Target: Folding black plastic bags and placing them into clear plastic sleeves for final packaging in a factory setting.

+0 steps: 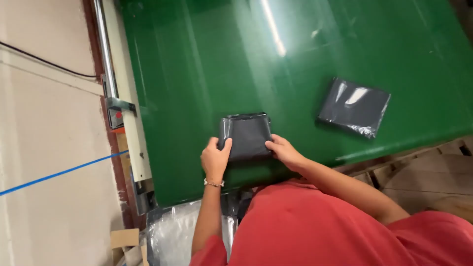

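Placement step: the left hand (215, 158) and right hand (285, 150) each grip a near corner of a dark plastic-wrapped packet (246, 135) lying on the green conveyor belt (197, 74), so letting go calls for opening both grasps together.

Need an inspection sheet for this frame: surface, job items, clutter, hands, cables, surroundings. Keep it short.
Surface: glossy green belt, light glare on it, pale side rail along its left edge.
Job items: dark grey plastic-wrapped parcel flat on the belt near its front edge; second grey parcel lies apart to the right, untouched.
Clutter: clear plastic sheeting and cardboard scraps below the belt's front left corner.
Hands: left hand grips the parcel's left edge, bracelet on the wrist; right hand grips its right edge.
Cables: black cable across the floor at left.
Surroundings: pale floor with blue tape line; wooden pallet slats at right.
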